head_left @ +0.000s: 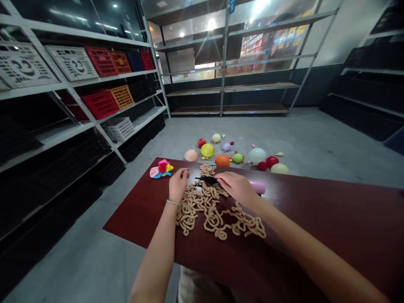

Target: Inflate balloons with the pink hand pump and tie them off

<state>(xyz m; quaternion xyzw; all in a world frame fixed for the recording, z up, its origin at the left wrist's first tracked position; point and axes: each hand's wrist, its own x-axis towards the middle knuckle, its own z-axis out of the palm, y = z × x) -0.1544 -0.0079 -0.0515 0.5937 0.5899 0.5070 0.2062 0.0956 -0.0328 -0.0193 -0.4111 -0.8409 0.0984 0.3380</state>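
Partly hidden, near the far edge of the table point(323, 209)
The right hand point(234, 185) partly covers a black tool point(208, 180) and, apparently, a purple cylinder point(259, 187).

I have the right hand point(235, 185) pinching a slim black object point(208, 179) over tan, rope-like coils point(212, 204) spread on the dark red table point(316, 209). The left hand point(179, 184), wearing a pale wristband point(173, 202), curls beside them; I can't tell whether it grips anything. A pink cylinder point(259, 187) lies partly behind my right hand, limp balloons point(163, 168) sit near the far left corner, and inflated balloons point(207, 150) dot the floor point(307, 134) beyond.
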